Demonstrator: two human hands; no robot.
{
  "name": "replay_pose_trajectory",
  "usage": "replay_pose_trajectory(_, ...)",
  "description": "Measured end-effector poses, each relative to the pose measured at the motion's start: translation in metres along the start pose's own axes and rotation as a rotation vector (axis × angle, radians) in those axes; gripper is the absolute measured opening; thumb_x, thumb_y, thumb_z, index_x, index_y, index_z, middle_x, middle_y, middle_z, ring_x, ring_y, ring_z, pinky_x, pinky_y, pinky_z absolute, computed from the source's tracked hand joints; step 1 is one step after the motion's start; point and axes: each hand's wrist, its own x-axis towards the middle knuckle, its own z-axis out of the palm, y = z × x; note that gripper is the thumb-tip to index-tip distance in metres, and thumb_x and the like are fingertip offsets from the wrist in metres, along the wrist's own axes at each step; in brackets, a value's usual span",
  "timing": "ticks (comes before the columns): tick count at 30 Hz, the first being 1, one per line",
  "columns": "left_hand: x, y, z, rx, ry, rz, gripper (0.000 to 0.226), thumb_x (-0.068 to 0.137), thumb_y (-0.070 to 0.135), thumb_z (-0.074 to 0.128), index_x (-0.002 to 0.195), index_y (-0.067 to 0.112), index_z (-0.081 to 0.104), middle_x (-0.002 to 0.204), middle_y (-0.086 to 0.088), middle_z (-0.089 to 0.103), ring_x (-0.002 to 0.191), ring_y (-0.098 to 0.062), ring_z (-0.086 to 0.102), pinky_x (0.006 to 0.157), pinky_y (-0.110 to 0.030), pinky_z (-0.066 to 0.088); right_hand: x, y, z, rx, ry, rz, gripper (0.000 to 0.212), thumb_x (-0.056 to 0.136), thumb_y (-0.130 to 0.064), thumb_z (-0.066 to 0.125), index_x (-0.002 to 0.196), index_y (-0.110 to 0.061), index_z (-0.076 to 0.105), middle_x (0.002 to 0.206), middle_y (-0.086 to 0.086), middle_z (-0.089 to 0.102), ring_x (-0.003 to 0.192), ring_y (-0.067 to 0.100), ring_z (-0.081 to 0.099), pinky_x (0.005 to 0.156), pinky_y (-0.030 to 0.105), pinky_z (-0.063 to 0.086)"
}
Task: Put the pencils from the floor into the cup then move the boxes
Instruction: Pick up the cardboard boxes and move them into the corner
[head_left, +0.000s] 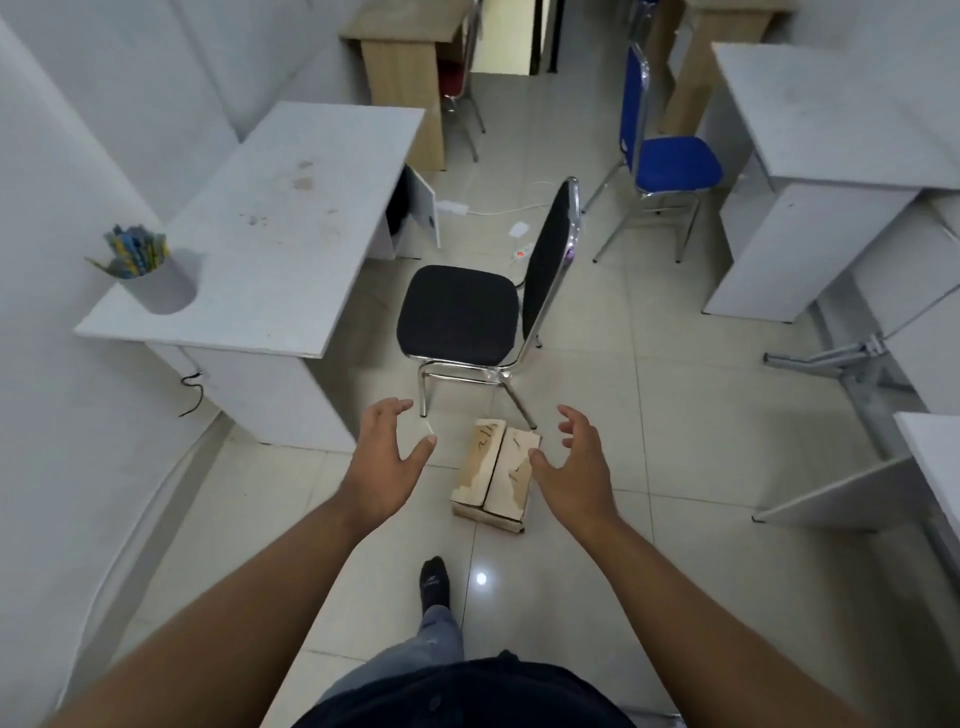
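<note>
The left hand (387, 460) and right hand (579, 467) flanked the boxes (496, 475), possibly one box, fingers (385, 411) spread wide, empty, for a two-sided lift.

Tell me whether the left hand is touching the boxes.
Apart. The head view shows bare floor between the left hand and the boxes.

no legible text, box (475, 467) scribbles unreadable

Pale tiled floor (649, 374) (glossy), white desks (291, 208), 2 chairs (460, 312).
</note>
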Motion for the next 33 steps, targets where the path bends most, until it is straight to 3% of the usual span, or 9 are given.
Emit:
replay_pose_trajectory(10, 0.093, 0.002, 0.046, -0.07, -0.132, -0.008, 0.055, 0.1, 0.044, 0.065, 0.148, 0.034, 0.041, 0.152, 0.012, 0.035, 0.131, -0.004, 0.041, 0.109, -0.025, 0.035, 0.053, 0.008, 0.002, 0.039, 0.101, 0.159, 0.07, 0.094, -0.029, 0.078, 0.153, -0.037, 0.041, 0.134, -0.009, 0.053, 0.117, 0.008, 0.054, 0.08, 0.006, 0.039)
replay_pose_trajectory(18, 0.169, -0.033, 0.067, -0.077, -0.19, -0.031, 0.058, 0.1, 0.042, 0.065, 0.152, 0.027, 0.042, 0.154, 0.005, 0.036, 0.133, -0.008, 0.041, 0.112, -0.03, 0.036, 0.112, 0.009, 0.033, -0.003, 0.123, 0.203, 0.071, 0.095, -0.036, 0.076, 0.156, -0.034, 0.039, 0.137, -0.005, 0.05, 0.121, 0.012, 0.052, 0.101, 0.032, 0.05)
replay_pose_trajectory(27, 0.216, -0.104, 0.145, 0.018, -0.292, -0.117, 0.062, 0.1, 0.042, 0.065, 0.155, 0.028, 0.039, 0.151, 0.01, 0.034, 0.134, -0.004, 0.038, 0.112, -0.027, 0.035, 0.17, 0.092, 0.073, -0.004, 0.083, 0.418, 0.077, 0.093, -0.048, 0.076, 0.157, -0.036, 0.035, 0.141, -0.005, 0.053, 0.127, 0.015, 0.055, 0.099, 0.029, 0.052)
replay_pose_trajectory(33, 0.251, -0.185, 0.254, -0.021, -0.298, -0.172, 0.061, 0.1, 0.037, 0.067, 0.154, 0.036, 0.041, 0.146, 0.016, 0.034, 0.137, 0.0, 0.039, 0.113, -0.026, 0.036, 0.23, 0.197, 0.132, -0.027, 0.045, 0.473, 0.08, 0.09, -0.051, 0.078, 0.156, -0.034, 0.036, 0.14, -0.007, 0.054, 0.128, 0.014, 0.055, 0.104, 0.033, 0.051)
